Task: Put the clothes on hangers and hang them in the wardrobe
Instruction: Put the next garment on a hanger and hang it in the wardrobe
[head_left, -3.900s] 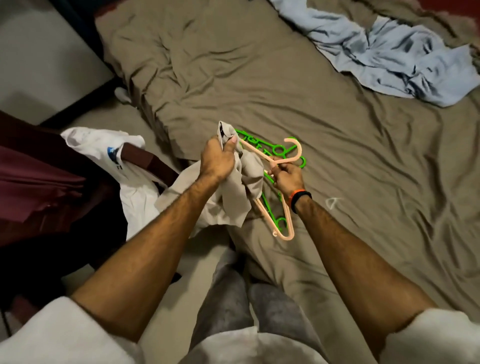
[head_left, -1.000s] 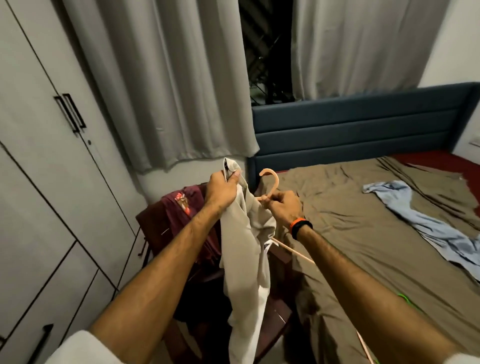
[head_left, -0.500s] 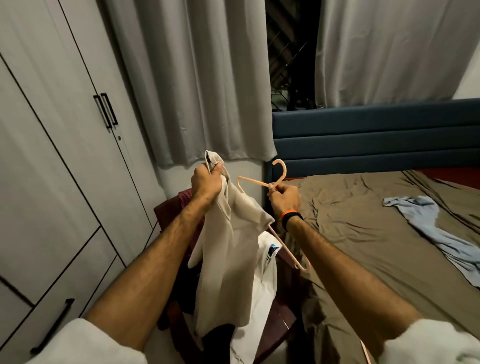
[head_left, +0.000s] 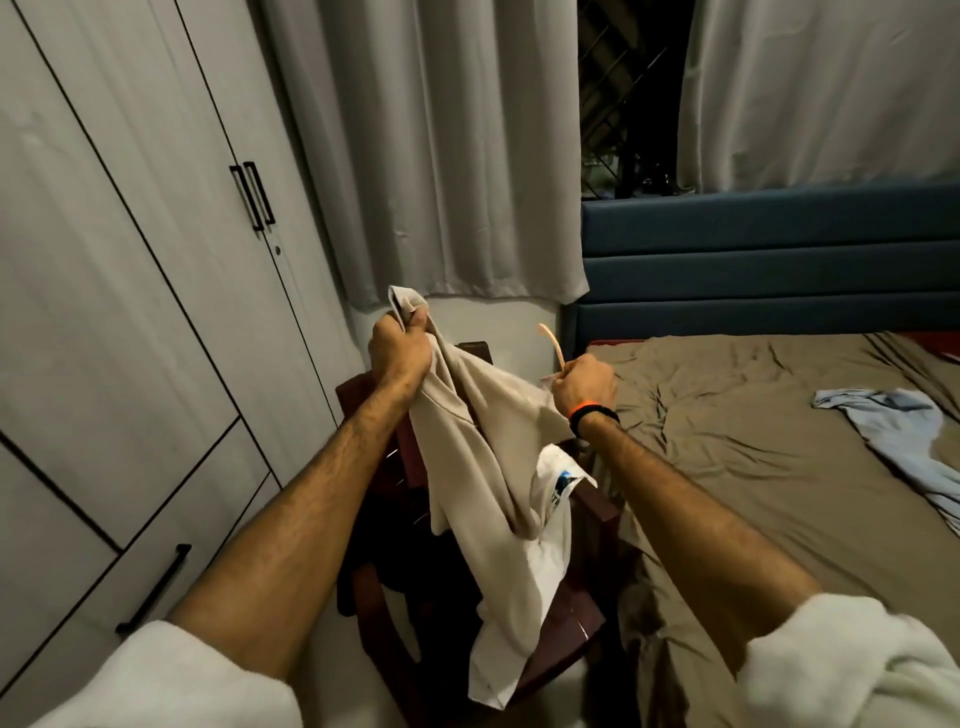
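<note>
My left hand (head_left: 399, 358) grips the top edge of a beige shirt (head_left: 483, 457), which hangs down in front of me. My right hand (head_left: 584, 384) holds a pink hanger (head_left: 551, 343) just below its hook; the rest of the hanger is hidden inside or behind the shirt. The wardrobe (head_left: 130, 291) stands at the left with its doors closed. A white garment (head_left: 540, 566) with a blue print hangs over a dark red chair (head_left: 576, 623) below the shirt. On the bed at the right lies a light blue shirt (head_left: 893, 431).
The bed (head_left: 753, 467) with a brown sheet and blue headboard (head_left: 769, 260) fills the right. Grey curtains (head_left: 431, 156) hang behind. Dark clothes are piled on the chair between wardrobe and bed.
I have turned from the bed toward the wardrobe. In the last half second the hanger's arm went out of sight under the beige shirt, and both hands moved slightly closer to the shirt's neck.
</note>
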